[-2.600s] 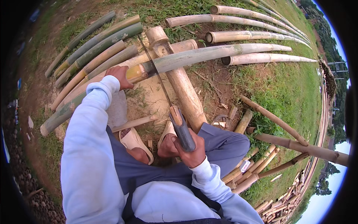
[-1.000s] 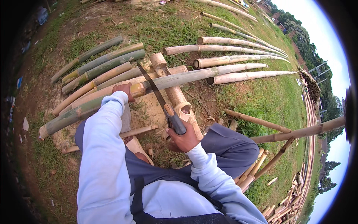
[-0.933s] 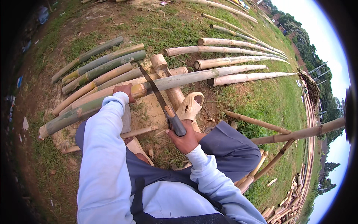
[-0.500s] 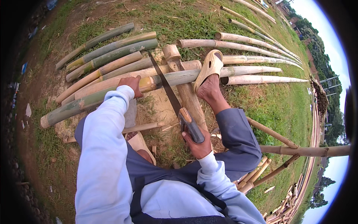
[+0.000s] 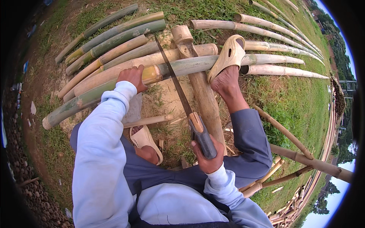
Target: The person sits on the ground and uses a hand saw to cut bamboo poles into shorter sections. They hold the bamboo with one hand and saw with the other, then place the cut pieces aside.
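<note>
Foot (image 5: 225, 80) moved onto bamboo pole (image 5: 194, 64), left hand (image 5: 133, 78) gripping it, right hand (image 5: 210, 155) gripping saw (image 5: 184, 102), sandal (image 5: 143, 138) marking illegible

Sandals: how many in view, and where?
2: the right sandal across the bamboo pole, the left sandal on the ground near the bamboo strip. None appears hidden.

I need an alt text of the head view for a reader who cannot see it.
A person holds a handsaw in the right hand, its blade across a bamboo pole that the left hand grips. The sandalled right foot is on the pole, and more bamboo lies on the grass.
</note>
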`<state>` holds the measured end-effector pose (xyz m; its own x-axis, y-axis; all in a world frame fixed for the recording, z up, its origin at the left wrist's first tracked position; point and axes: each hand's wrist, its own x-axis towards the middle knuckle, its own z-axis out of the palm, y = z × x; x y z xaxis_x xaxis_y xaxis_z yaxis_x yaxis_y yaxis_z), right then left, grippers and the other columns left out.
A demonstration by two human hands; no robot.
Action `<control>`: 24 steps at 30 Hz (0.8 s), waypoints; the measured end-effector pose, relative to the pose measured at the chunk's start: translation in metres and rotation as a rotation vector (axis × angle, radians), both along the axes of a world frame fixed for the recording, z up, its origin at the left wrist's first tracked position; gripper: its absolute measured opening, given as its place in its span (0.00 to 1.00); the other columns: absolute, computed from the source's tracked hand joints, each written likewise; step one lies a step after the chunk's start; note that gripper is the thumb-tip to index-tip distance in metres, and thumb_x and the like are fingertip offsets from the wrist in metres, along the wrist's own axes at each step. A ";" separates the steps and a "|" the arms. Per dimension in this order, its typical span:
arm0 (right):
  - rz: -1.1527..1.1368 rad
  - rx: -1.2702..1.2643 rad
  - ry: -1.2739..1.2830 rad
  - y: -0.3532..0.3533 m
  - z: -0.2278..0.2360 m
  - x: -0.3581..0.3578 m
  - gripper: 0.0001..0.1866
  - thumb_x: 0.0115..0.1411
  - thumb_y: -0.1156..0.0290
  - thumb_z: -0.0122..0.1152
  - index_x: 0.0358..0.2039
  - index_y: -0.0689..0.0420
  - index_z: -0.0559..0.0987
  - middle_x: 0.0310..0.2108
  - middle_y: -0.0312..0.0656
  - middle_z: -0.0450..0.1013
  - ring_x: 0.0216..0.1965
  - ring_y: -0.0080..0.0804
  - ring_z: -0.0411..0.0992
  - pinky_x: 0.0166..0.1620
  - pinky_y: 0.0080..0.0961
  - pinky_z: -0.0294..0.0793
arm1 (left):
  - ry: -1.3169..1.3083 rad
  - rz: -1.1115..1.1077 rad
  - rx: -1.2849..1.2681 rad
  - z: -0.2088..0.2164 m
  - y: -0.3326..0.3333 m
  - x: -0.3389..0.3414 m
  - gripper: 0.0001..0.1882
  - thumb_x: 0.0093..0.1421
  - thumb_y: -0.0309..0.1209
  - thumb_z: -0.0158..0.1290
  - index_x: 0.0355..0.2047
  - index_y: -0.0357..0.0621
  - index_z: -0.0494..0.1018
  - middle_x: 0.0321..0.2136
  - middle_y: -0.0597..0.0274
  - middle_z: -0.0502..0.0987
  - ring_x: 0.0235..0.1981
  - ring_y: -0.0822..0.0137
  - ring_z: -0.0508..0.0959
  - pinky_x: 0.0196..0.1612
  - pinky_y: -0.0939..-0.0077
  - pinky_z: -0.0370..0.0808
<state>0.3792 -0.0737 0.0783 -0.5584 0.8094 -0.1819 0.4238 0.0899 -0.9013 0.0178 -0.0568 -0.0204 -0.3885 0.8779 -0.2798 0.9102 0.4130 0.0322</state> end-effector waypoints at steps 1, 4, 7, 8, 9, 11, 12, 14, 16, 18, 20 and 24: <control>-0.008 0.019 0.024 -0.001 -0.001 0.000 0.10 0.60 0.76 0.69 0.41 0.63 0.79 0.24 0.43 0.76 0.25 0.28 0.75 0.32 0.27 0.74 | -0.006 -0.005 -0.010 0.005 0.003 0.000 0.35 0.49 0.49 0.69 0.52 0.44 0.70 0.43 0.48 0.82 0.45 0.48 0.83 0.49 0.54 0.80; -0.016 0.014 0.055 -0.006 -0.001 0.003 0.10 0.59 0.77 0.70 0.39 0.63 0.80 0.23 0.43 0.75 0.24 0.28 0.75 0.30 0.27 0.72 | -0.008 -0.009 -0.005 0.004 0.004 0.002 0.37 0.47 0.49 0.70 0.53 0.44 0.70 0.44 0.48 0.82 0.46 0.47 0.82 0.51 0.54 0.79; 0.005 0.097 0.017 -0.036 0.049 0.035 0.09 0.58 0.78 0.70 0.38 0.63 0.80 0.22 0.42 0.74 0.23 0.28 0.74 0.29 0.26 0.72 | 0.008 0.005 -0.018 0.014 0.005 -0.011 0.37 0.48 0.49 0.70 0.53 0.44 0.70 0.44 0.48 0.82 0.47 0.47 0.82 0.51 0.54 0.79; -0.011 0.090 -0.047 -0.049 0.062 0.062 0.10 0.57 0.78 0.71 0.39 0.63 0.80 0.22 0.42 0.74 0.22 0.28 0.74 0.29 0.25 0.71 | -0.007 0.013 -0.043 0.013 0.000 -0.008 0.36 0.49 0.50 0.69 0.52 0.44 0.70 0.44 0.48 0.82 0.46 0.47 0.83 0.51 0.55 0.79; -0.043 0.090 -0.112 -0.056 0.075 0.085 0.10 0.57 0.78 0.71 0.39 0.63 0.80 0.22 0.42 0.74 0.22 0.28 0.74 0.28 0.25 0.71 | -0.009 0.004 -0.020 0.013 0.004 -0.008 0.36 0.49 0.50 0.69 0.52 0.44 0.70 0.44 0.48 0.82 0.47 0.46 0.82 0.51 0.54 0.79; -0.052 0.103 -0.113 -0.055 0.072 0.099 0.10 0.57 0.78 0.71 0.39 0.64 0.80 0.22 0.41 0.74 0.21 0.28 0.73 0.28 0.24 0.70 | 0.008 -0.026 -0.014 0.010 0.005 -0.010 0.36 0.48 0.50 0.69 0.53 0.44 0.70 0.43 0.48 0.82 0.46 0.46 0.83 0.50 0.53 0.79; -0.065 0.112 -0.127 -0.058 0.071 0.102 0.10 0.56 0.78 0.71 0.39 0.64 0.80 0.22 0.41 0.74 0.21 0.27 0.73 0.27 0.23 0.70 | 0.007 -0.021 -0.016 0.008 0.006 -0.008 0.36 0.48 0.49 0.69 0.52 0.44 0.70 0.43 0.48 0.82 0.46 0.46 0.83 0.50 0.53 0.80; -0.110 0.106 -0.090 -0.059 0.065 0.094 0.10 0.56 0.78 0.72 0.38 0.64 0.81 0.22 0.41 0.74 0.21 0.27 0.73 0.27 0.24 0.70 | 0.009 0.000 -0.020 0.006 0.003 -0.006 0.36 0.48 0.49 0.69 0.52 0.44 0.70 0.43 0.48 0.82 0.45 0.46 0.83 0.49 0.52 0.80; -0.128 0.105 -0.022 -0.061 0.055 0.091 0.11 0.56 0.78 0.71 0.38 0.64 0.81 0.22 0.41 0.73 0.20 0.29 0.73 0.27 0.24 0.70 | 0.011 -0.022 0.003 0.004 0.002 -0.003 0.36 0.48 0.49 0.69 0.52 0.44 0.70 0.44 0.48 0.82 0.45 0.46 0.83 0.49 0.53 0.80; -0.064 0.169 -0.034 -0.058 0.056 0.088 0.11 0.56 0.79 0.71 0.39 0.64 0.81 0.22 0.41 0.74 0.21 0.29 0.74 0.28 0.24 0.71 | 0.017 -0.025 0.013 0.005 0.002 -0.004 0.35 0.48 0.49 0.69 0.51 0.44 0.70 0.44 0.48 0.82 0.45 0.46 0.83 0.49 0.54 0.80; -0.021 0.183 -0.052 -0.054 0.054 0.086 0.11 0.55 0.79 0.71 0.39 0.64 0.80 0.23 0.41 0.74 0.22 0.30 0.75 0.29 0.24 0.71 | 0.011 -0.020 -0.005 0.004 0.000 -0.003 0.35 0.49 0.49 0.69 0.51 0.44 0.70 0.44 0.48 0.82 0.45 0.47 0.83 0.49 0.54 0.81; -0.043 0.102 -0.046 -0.051 0.047 0.079 0.11 0.55 0.79 0.71 0.38 0.63 0.80 0.24 0.41 0.76 0.23 0.31 0.76 0.30 0.23 0.73 | -0.006 -0.017 0.022 0.002 -0.003 -0.005 0.35 0.47 0.48 0.69 0.51 0.44 0.70 0.42 0.46 0.82 0.45 0.46 0.83 0.48 0.54 0.80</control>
<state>0.4581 -0.1247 0.1256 -0.5157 0.8481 -0.1217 0.4701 0.1613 -0.8678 0.0128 -0.0600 -0.0188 -0.3718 0.8904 -0.2627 0.9168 0.3965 0.0463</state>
